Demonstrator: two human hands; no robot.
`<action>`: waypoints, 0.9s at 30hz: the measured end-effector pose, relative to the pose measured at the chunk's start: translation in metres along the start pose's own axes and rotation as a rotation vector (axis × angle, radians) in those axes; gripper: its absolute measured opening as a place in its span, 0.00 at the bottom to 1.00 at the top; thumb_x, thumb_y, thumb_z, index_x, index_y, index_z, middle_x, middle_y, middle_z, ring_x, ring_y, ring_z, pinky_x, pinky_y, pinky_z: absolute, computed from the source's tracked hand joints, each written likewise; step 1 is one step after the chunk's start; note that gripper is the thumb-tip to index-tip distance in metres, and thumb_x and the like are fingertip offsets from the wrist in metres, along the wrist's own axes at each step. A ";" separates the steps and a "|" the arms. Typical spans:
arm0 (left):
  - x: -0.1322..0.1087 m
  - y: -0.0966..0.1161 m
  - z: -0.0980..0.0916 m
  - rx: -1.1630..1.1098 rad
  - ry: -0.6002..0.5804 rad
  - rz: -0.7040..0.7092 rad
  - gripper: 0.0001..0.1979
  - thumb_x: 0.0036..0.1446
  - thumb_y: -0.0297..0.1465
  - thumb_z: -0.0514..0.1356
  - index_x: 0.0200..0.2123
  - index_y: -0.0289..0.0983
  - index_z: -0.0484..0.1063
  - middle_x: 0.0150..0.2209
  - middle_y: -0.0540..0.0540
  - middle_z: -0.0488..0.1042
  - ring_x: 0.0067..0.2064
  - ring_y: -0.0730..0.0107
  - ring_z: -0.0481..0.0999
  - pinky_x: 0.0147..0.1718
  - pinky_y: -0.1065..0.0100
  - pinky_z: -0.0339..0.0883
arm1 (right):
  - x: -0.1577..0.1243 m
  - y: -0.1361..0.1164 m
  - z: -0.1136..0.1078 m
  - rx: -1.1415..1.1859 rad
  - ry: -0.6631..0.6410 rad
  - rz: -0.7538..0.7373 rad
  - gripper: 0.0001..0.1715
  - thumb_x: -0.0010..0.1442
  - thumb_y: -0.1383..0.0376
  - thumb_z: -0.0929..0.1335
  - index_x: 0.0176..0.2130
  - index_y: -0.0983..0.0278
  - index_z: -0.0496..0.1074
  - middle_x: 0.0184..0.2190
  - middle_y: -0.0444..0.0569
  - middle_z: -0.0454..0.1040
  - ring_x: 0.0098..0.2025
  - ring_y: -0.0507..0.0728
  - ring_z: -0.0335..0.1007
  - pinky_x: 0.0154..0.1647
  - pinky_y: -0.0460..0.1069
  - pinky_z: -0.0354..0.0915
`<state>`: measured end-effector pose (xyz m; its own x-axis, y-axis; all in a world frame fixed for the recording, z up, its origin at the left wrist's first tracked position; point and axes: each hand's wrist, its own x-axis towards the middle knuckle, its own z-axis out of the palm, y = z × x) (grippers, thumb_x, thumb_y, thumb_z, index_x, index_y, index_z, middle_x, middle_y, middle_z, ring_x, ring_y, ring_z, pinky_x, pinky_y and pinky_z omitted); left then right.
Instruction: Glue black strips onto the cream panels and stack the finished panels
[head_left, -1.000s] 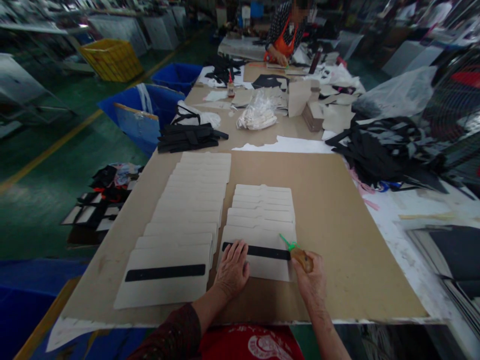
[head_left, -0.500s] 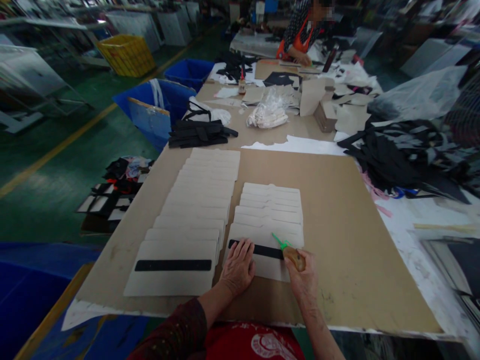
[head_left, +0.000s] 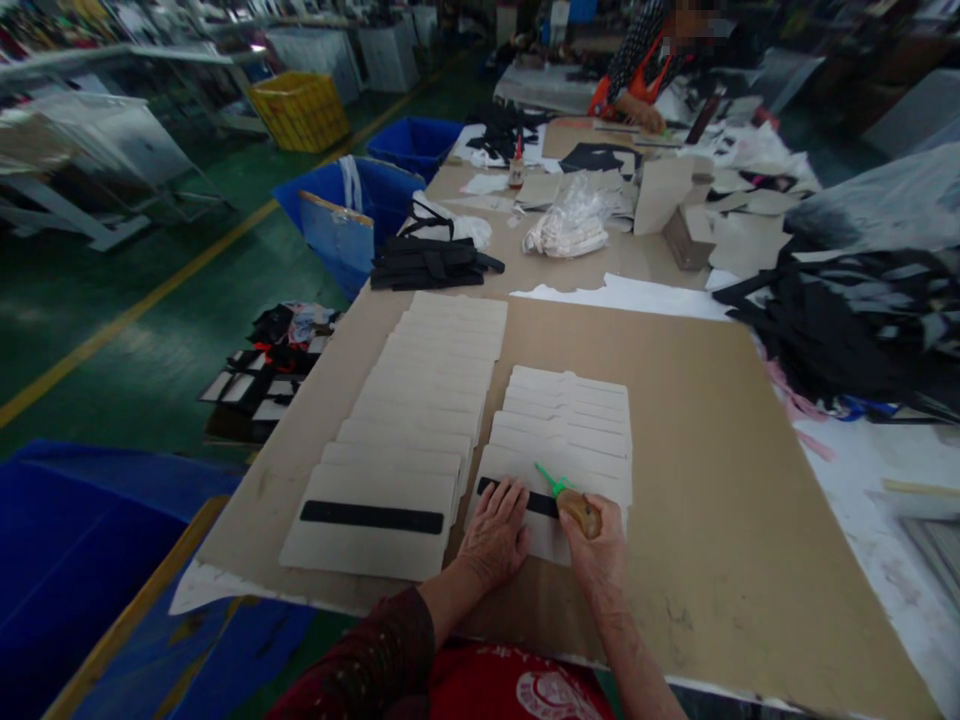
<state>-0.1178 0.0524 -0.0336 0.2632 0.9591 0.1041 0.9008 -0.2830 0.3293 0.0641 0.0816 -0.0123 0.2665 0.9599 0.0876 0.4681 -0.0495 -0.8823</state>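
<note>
My left hand lies flat, fingers stretched out over the left part of a black strip. That strip is on the front grey-beige board of an overlapping row. In my right hand is a small brown bottle with a green nozzle. Its rounded body rests on or just over the strip, whose right part is hidden by bottle and hand. The nozzle points up and left. To the left, a longer row of larger boards overlaps, its front one bearing another black strip.
Brown sheeting covers the table. Black straps, a plastic bag and a red-tipped bottle lie or stand farther back. Black fabric is heaped at right. Blue bins flank the left side. Another person works at the far end.
My right hand has slid a little left along the strip with the bottle. My left hand keeps its place on the strip. The camera view has turned slightly left.
</note>
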 end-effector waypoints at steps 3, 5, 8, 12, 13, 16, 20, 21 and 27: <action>-0.001 0.000 0.001 -0.016 -0.003 -0.003 0.33 0.57 0.31 0.55 0.66 0.37 0.54 0.65 0.43 0.61 0.69 0.56 0.52 0.67 0.50 0.47 | 0.001 -0.007 0.008 0.001 -0.025 0.007 0.23 0.50 0.55 0.72 0.43 0.63 0.69 0.42 0.52 0.71 0.45 0.62 0.68 0.49 0.59 0.65; -0.001 0.000 0.001 -0.029 -0.004 -0.007 0.33 0.57 0.31 0.55 0.66 0.37 0.55 0.64 0.43 0.62 0.68 0.56 0.53 0.67 0.50 0.47 | 0.002 -0.013 0.015 0.003 -0.045 0.010 0.22 0.50 0.56 0.72 0.43 0.62 0.69 0.42 0.52 0.71 0.45 0.61 0.69 0.49 0.58 0.66; -0.001 -0.001 0.002 -0.049 -0.008 -0.008 0.33 0.57 0.32 0.55 0.66 0.38 0.55 0.64 0.44 0.62 0.68 0.56 0.54 0.67 0.49 0.47 | 0.003 -0.023 0.025 0.011 -0.069 0.009 0.21 0.51 0.56 0.71 0.43 0.62 0.69 0.42 0.51 0.72 0.44 0.60 0.69 0.48 0.56 0.66; -0.001 -0.001 0.001 -0.069 -0.013 -0.007 0.32 0.58 0.31 0.55 0.66 0.39 0.56 0.65 0.44 0.62 0.68 0.55 0.54 0.67 0.48 0.47 | 0.005 -0.034 0.038 0.030 -0.101 0.021 0.21 0.50 0.57 0.72 0.42 0.62 0.70 0.41 0.51 0.71 0.44 0.60 0.69 0.48 0.56 0.66; 0.000 -0.001 0.001 -0.073 -0.013 -0.006 0.31 0.58 0.31 0.55 0.66 0.39 0.56 0.65 0.44 0.62 0.68 0.54 0.54 0.67 0.48 0.48 | 0.005 -0.036 0.041 0.036 -0.109 0.029 0.20 0.50 0.57 0.72 0.42 0.62 0.70 0.41 0.50 0.72 0.44 0.60 0.69 0.48 0.56 0.66; 0.000 0.000 -0.001 -0.086 -0.015 0.002 0.32 0.57 0.31 0.55 0.66 0.40 0.56 0.65 0.42 0.62 0.68 0.53 0.53 0.66 0.47 0.48 | 0.006 -0.042 0.047 0.059 -0.135 0.053 0.20 0.50 0.58 0.72 0.42 0.62 0.70 0.41 0.50 0.72 0.44 0.60 0.69 0.49 0.56 0.65; 0.002 -0.001 -0.002 -0.092 -0.020 0.003 0.32 0.57 0.33 0.56 0.65 0.40 0.57 0.64 0.42 0.62 0.68 0.51 0.54 0.67 0.47 0.47 | 0.005 -0.050 0.054 0.104 -0.171 0.105 0.20 0.49 0.58 0.73 0.42 0.62 0.71 0.41 0.50 0.72 0.45 0.60 0.69 0.50 0.56 0.64; 0.002 -0.001 -0.002 -0.091 -0.022 0.004 0.32 0.56 0.34 0.56 0.65 0.40 0.58 0.64 0.41 0.62 0.67 0.51 0.55 0.67 0.48 0.47 | 0.005 -0.052 0.055 0.119 -0.177 0.126 0.20 0.48 0.58 0.73 0.41 0.62 0.71 0.41 0.50 0.73 0.44 0.60 0.69 0.50 0.56 0.64; 0.003 0.001 -0.004 -0.067 -0.026 -0.005 0.35 0.56 0.32 0.56 0.67 0.39 0.54 0.64 0.42 0.62 0.67 0.53 0.55 0.67 0.49 0.48 | 0.004 -0.057 0.058 0.290 -0.173 0.332 0.28 0.45 0.55 0.76 0.44 0.63 0.71 0.39 0.49 0.75 0.40 0.59 0.72 0.41 0.54 0.68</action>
<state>-0.1180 0.0547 -0.0292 0.2683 0.9601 0.0785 0.8772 -0.2772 0.3920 -0.0098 0.1044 0.0112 0.2064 0.9383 -0.2775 0.1206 -0.3059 -0.9444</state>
